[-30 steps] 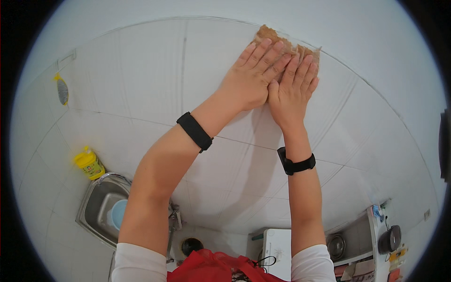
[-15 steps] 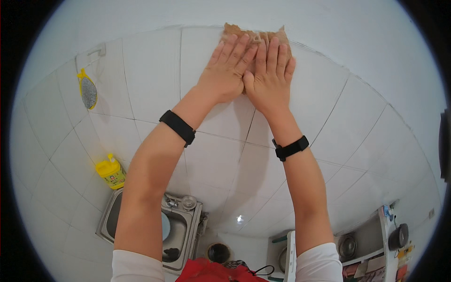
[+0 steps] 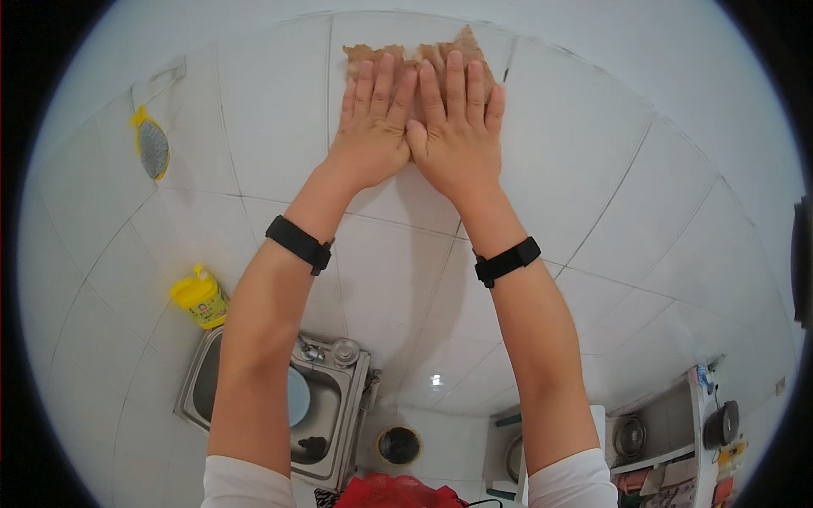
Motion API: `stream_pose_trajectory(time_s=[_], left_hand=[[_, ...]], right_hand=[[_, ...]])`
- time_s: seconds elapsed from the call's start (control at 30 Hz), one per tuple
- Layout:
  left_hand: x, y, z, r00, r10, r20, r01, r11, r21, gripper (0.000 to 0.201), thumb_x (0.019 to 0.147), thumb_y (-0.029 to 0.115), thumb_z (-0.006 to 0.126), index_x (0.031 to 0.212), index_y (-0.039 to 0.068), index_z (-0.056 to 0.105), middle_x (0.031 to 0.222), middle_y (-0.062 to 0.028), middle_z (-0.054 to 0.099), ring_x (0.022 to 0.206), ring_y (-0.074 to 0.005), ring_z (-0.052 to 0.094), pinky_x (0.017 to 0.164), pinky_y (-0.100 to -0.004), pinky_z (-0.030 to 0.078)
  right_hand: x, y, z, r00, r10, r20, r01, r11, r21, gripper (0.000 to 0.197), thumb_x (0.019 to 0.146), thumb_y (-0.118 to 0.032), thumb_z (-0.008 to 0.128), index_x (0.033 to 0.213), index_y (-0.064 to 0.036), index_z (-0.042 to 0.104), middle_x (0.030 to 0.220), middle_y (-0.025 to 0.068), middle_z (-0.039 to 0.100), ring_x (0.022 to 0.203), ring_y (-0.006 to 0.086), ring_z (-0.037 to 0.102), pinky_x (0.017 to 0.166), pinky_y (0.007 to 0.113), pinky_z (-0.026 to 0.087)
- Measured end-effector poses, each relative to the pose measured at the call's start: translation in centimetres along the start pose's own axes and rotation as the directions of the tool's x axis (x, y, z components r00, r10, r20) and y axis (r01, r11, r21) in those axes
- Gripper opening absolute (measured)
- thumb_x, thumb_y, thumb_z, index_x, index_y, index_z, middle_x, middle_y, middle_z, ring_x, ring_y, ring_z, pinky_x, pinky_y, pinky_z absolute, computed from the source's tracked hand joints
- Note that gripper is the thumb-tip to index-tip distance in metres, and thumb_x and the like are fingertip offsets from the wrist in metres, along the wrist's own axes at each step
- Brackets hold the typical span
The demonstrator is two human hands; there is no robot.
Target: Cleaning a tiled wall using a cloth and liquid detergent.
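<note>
A brown, ragged-edged cloth [image 3: 471, 49] lies spread against the white wall tiles [image 3: 279, 110], a little below their top edge. My left hand [image 3: 369, 140] presses flat on its left half, fingers stretched upward. Beside it, my right hand [image 3: 459, 144] lies flat on the right half with its fingers slightly spread. The thumbs meet in the middle, and both palms hide most of the cloth. Each wrist wears a black strap, and both arms reach up from below.
A yellow mesh-and-grey scrubber [image 3: 154, 148] hangs on the left wall. Below it, a yellow jug [image 3: 201, 298] stands by a steel sink [image 3: 343, 406] holding a light blue basin [image 3: 298, 396]. At lower right is a shelf [image 3: 696, 432] with pans.
Both hands and the cloth have slid left and down the tiles together, away from the top edge. The palms stay flat on the cloth.
</note>
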State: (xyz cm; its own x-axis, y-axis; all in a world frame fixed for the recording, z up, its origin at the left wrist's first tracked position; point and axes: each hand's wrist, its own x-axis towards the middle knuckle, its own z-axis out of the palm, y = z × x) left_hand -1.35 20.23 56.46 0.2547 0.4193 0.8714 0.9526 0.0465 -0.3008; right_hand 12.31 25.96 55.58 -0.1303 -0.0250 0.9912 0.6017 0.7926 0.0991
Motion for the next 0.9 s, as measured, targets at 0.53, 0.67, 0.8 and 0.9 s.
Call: stream_pose_trajectory(time_s=[0.53, 0.67, 0.8, 0.9], left_hand=[[-10.8, -6.4, 3.3, 0.998, -0.004, -0.058, 0.000, 0.997, -0.076, 0.065, 0.092, 0.029, 0.047, 0.151, 0.012, 0.025, 0.160, -0.0130, 0.009, 0.146, -0.0363, 0.008, 0.116, -0.0523, 0.009], [-12.8, -8.2, 4.0, 1.000, -0.003, 0.002, 0.004, 0.995, -0.098, 0.062, 0.091, 0.028, 0.048, 0.149, 0.016, 0.029, 0.160, -0.0081, 0.012, 0.147, -0.0309, 0.011, 0.118, -0.0494, 0.009], [-16.3, -9.9, 4.2, 0.993, 0.093, 0.072, -0.091, 0.995, -0.034, 0.061, 0.093, 0.031, 0.044, 0.150, 0.019, 0.028, 0.160, -0.0016, 0.012, 0.147, -0.0239, 0.008, 0.119, -0.0441, 0.005], [-17.6, -10.7, 3.7, 0.985, 0.152, 0.087, -0.155, 0.987, 0.032, 0.060, 0.094, 0.033, 0.043, 0.150, 0.020, 0.027, 0.160, 0.0015, 0.012, 0.147, -0.0211, 0.007, 0.120, -0.0422, 0.004]], right_hand=[[-6.0, -8.7, 6.1, 0.977, 0.076, 0.199, -0.055, 0.993, -0.106, 0.059, 0.086, -0.031, 0.050, 0.143, -0.0202, 0.042, 0.157, 0.0073, 0.024, 0.146, 0.0267, 0.016, 0.117, 0.052, 0.005], [-8.5, -10.4, 8.5, 0.972, 0.100, 0.213, -0.056, 0.978, -0.203, 0.062, 0.085, -0.034, 0.052, 0.144, -0.0163, 0.040, 0.157, 0.0124, 0.020, 0.147, 0.0308, 0.012, 0.116, 0.053, 0.004], [-12.0, -13.3, 10.3, 0.955, 0.171, 0.242, -0.128, 0.974, -0.185, 0.066, 0.086, -0.035, 0.052, 0.145, -0.0105, 0.036, 0.158, 0.0167, 0.016, 0.146, 0.0359, 0.009, 0.115, 0.055, 0.004], [-13.6, -15.1, 10.4, 0.908, 0.244, 0.341, -0.193, 0.965, -0.177, 0.073, 0.088, -0.035, 0.049, 0.148, -0.0010, 0.024, 0.157, 0.0246, 0.009, 0.145, 0.0446, 0.003, 0.114, 0.059, 0.002]])
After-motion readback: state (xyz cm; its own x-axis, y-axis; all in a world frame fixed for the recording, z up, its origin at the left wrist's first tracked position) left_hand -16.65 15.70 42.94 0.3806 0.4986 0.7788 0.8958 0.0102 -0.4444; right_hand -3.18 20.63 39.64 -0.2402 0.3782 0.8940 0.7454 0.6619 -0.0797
